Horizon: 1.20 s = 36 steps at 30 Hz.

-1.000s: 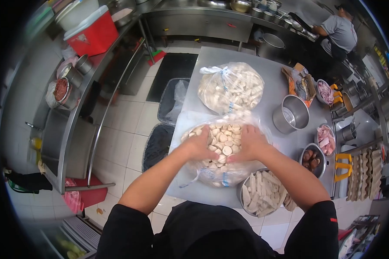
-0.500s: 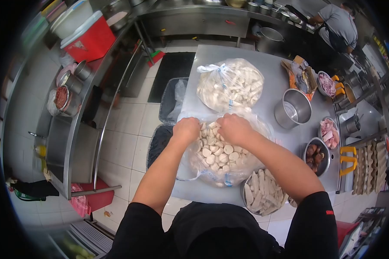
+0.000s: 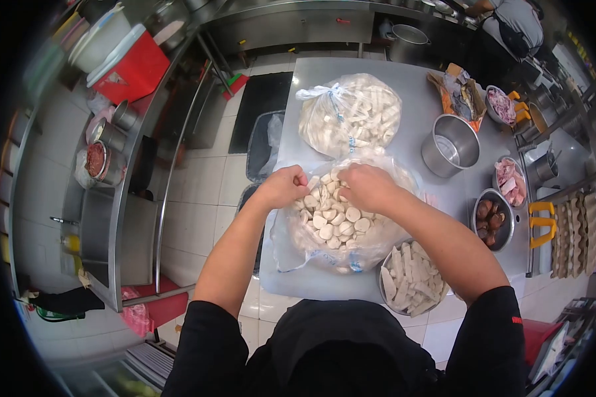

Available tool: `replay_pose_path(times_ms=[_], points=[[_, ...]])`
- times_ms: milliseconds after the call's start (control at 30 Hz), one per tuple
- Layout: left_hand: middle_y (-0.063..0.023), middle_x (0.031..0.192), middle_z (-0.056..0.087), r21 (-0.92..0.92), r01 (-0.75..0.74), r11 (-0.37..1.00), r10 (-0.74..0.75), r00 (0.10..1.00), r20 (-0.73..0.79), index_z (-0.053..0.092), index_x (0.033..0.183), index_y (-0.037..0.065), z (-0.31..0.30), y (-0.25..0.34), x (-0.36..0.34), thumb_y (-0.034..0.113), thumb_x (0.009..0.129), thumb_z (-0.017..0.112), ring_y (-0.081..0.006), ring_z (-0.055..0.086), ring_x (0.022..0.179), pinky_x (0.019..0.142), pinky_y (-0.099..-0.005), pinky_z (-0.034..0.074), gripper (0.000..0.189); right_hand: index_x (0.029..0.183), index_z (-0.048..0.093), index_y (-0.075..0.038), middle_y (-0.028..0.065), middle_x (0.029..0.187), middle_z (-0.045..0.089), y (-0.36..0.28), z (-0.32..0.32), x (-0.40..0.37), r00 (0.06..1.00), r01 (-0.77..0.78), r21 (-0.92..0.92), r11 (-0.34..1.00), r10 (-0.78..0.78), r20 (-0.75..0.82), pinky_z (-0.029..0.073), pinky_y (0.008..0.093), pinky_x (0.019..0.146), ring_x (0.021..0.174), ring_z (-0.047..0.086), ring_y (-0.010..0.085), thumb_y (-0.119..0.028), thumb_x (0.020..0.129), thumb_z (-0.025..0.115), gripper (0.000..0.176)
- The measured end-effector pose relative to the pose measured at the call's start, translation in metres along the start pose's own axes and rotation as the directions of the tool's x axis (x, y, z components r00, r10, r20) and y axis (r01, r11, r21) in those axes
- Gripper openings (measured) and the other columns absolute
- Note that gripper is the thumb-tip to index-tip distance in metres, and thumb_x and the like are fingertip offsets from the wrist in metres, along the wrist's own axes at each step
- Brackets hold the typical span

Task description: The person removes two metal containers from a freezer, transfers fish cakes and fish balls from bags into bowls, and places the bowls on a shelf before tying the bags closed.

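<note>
A clear plastic bag (image 3: 377, 248) lies spread on the metal table, its mouth open over many short, pale, round-cut pieces (image 3: 334, 215) that look like cut rice cake or root vegetable. At the bag's left rim, my left hand (image 3: 285, 188) is closed, fingers curled in a pinch on the plastic. My right hand (image 3: 365, 186) is closed at the upper right of the opening, knuckles up, gripping the bag's edge; its fingertips are partly hidden. Just beyond is a knotted bag (image 3: 354, 116) full of pale strips. Near my right forearm sits a bowl of pale strips (image 3: 410, 278).
On the metal table (image 3: 414, 86) stand an empty steel pot (image 3: 450, 147), a bowl of brown pieces (image 3: 491, 223) and a bowl of pink meat (image 3: 510, 182). Egg trays (image 3: 573, 231) stand at the right. Bins (image 3: 261, 149) are left of the table. A co-worker (image 3: 510, 30) stands far right.
The view has shifted slightly, with the table higher in the picture. My left hand has turned a little, its curled fingertips now showing. My right hand stays at the bag's opening.
</note>
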<state>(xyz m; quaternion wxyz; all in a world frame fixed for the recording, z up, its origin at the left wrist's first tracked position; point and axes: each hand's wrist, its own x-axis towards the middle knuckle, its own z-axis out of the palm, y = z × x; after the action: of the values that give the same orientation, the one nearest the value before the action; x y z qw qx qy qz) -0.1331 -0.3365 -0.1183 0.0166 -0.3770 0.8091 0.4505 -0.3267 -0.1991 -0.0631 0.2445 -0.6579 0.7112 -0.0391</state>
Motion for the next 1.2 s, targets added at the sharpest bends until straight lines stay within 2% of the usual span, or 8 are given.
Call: replay_pose_path(times_ms=[100,167,267,467,833,933,1133,1200], points=[[-0.0053,0.082,0.067,-0.223,-0.026,0.974,0.034,0.999,0.032,0.063,0.091,0.004,-0.003,0.01,-0.008,0.012,0.081,0.072,-0.0138,0.061,0.074,0.071,-0.029,0.05,0.016,0.112,0.065,-0.006,0.0165,0.109,0.064,-0.013,0.018,0.007,0.959,0.157,0.139,0.978,-0.117,-0.259,0.05,0.0458,0.089,0.105,0.062,0.0348,-0.023,0.088,0.064,0.028],[-0.0051,0.082,0.067,-0.32,-0.044,0.946,0.066,0.996,0.059,0.063,0.092,0.003,-0.005,0.022,-0.017,0.012,0.083,0.072,-0.0137,0.061,0.075,0.072,-0.0294,0.05,0.016,0.103,0.067,-0.005,0.0173,0.106,0.066,-0.016,0.023,0.02,0.967,0.194,0.098,0.976,-0.173,-0.187,0.051,0.0461,0.087,0.102,0.063,0.0347,-0.019,0.086,0.066,0.022],[-0.009,0.086,0.068,-0.033,-0.091,0.995,0.085,0.986,-0.142,0.063,0.095,0.003,-0.017,0.02,-0.026,0.013,0.082,0.071,-0.0195,0.065,0.08,0.075,-0.0324,0.051,0.018,0.096,0.068,-0.004,0.0181,0.102,0.067,-0.016,0.02,0.022,0.981,0.178,0.058,0.982,-0.173,-0.083,0.051,0.0458,0.086,0.1,0.064,0.0349,-0.018,0.086,0.066,0.018],[-0.0212,0.098,0.069,0.608,0.023,0.794,0.031,0.997,-0.077,0.061,0.103,0.001,0.007,-0.014,-0.028,0.011,0.082,0.061,-0.0392,0.064,0.101,0.088,-0.0473,0.051,0.023,0.098,0.07,-0.002,0.0184,0.099,0.068,0.006,-0.018,-0.017,0.971,0.129,0.129,0.983,-0.099,-0.216,0.051,0.045,0.085,0.099,0.064,0.0361,-0.021,0.087,0.067,0.022],[-0.0272,0.105,0.065,0.443,0.079,0.893,0.004,0.983,-0.182,0.058,0.111,0.0,-0.026,-0.01,-0.043,0.019,0.089,0.052,-0.0448,0.061,0.102,0.088,-0.0499,0.048,0.029,0.1,0.069,0.0,0.0168,0.09,0.065,0.03,-0.043,-0.193,0.872,-0.014,0.377,0.926,0.196,-0.448,0.05,0.0407,0.079,0.084,0.064,0.0334,-0.018,0.086,0.07,0.023],[-0.0223,0.112,0.06,0.441,-0.342,0.83,0.52,0.762,-0.387,0.056,0.113,-0.002,-0.02,-0.014,-0.054,0.009,0.089,0.055,-0.042,0.059,0.102,0.085,-0.0471,0.049,0.026,0.1,0.069,-0.001,0.0148,0.097,0.065,0.032,-0.01,-0.234,0.801,0.026,0.339,0.941,0.183,-0.569,0.05,0.0393,0.081,0.089,0.063,0.0316,-0.014,0.082,0.074,0.022],[-0.0124,0.092,0.056,0.262,-0.745,0.614,0.787,0.602,-0.133,0.064,0.1,-0.001,0.04,0.11,-0.127,0.002,0.078,0.069,-0.0276,0.059,0.079,0.072,-0.0362,0.051,0.023,0.103,0.068,-0.002,0.0147,0.116,0.061,0.011,0.052,-0.249,0.672,0.006,0.301,0.954,0.219,-0.707,0.047,0.0385,0.09,0.105,0.057,0.0324,-0.012,0.078,0.077,0.028],[-0.0087,0.094,0.058,0.126,-0.686,0.716,0.692,0.722,0.003,0.067,0.101,0.004,0.072,0.129,-0.139,0.008,0.078,0.072,-0.0271,0.061,0.089,0.079,-0.0381,0.051,0.024,0.105,0.067,-0.001,0.0158,0.119,0.06,0.008,0.064,-0.247,0.626,-0.004,0.349,0.937,0.274,-0.73,0.046,0.0391,0.092,0.107,0.056,0.0328,-0.011,0.078,0.076,0.03]])
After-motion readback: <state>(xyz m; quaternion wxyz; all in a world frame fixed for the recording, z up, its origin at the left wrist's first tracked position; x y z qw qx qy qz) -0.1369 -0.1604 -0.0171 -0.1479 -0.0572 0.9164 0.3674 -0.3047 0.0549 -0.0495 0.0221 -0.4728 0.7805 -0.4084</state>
